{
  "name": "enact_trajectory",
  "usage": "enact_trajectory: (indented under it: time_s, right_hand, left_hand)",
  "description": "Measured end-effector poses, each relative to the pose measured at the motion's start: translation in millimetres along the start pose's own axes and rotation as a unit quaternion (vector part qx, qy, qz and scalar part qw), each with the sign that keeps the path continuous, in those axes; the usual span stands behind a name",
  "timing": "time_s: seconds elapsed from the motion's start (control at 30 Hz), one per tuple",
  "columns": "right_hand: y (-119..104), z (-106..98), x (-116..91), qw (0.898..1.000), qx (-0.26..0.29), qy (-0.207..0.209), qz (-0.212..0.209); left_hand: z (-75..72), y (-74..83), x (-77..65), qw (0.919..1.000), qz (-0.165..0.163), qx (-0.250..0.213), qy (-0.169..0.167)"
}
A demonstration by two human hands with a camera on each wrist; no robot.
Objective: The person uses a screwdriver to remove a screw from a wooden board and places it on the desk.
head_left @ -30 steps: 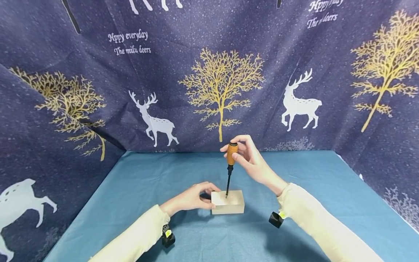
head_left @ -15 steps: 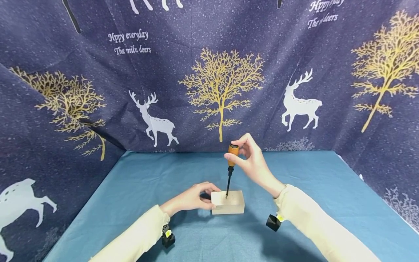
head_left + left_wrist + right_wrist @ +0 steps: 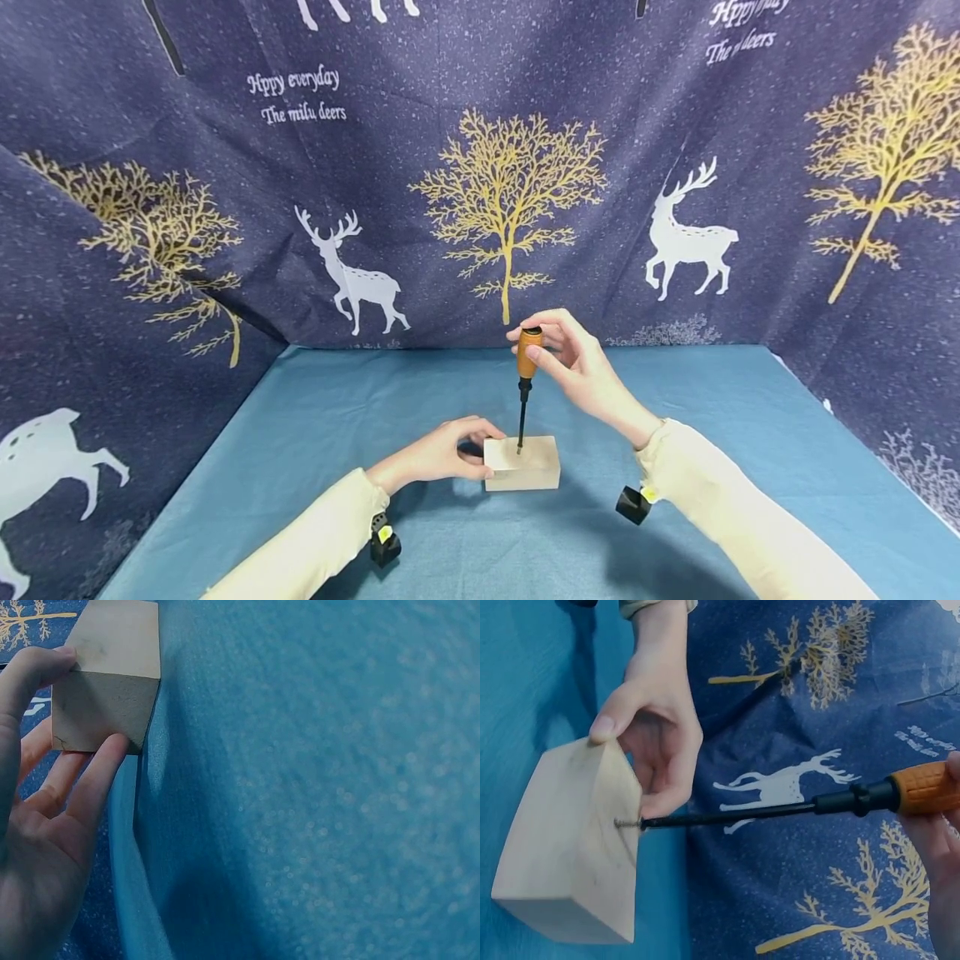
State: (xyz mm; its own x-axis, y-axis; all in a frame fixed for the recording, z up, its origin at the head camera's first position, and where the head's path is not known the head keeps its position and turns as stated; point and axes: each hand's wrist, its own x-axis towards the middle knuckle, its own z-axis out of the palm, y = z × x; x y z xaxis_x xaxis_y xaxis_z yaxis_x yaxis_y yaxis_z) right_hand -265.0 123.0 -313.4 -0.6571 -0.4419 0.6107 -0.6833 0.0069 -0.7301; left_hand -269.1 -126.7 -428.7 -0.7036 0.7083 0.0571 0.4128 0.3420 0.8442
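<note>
Screwdriver (image 3: 525,385) stands nearly upright over a pale wooden block (image 3: 522,478), its handle leaning slightly to the person's right. It has an orange handle with a textured grip and a dark cap, then a black collar and a thin, straight black shaft. In the right wrist view, the tip meets a small screw (image 3: 625,823) standing in the block's upper face. The right hand (image 3: 583,371) holds the handle between thumb and fingers. The left hand (image 3: 447,450) grips the block's left end. The block, plain and squared-off, lies on a blue tablecloth (image 3: 337,408).
</note>
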Motion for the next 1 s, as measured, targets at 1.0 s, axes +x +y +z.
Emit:
enact_trajectory:
  time_s: [1.0]
  right_hand:
    - [-3.5,-14.9,4.7,0.996,-0.035,0.036,0.078]
  left_hand:
    - [0.0,-2.3,0.5,1.0,0.007,0.007,-0.001]
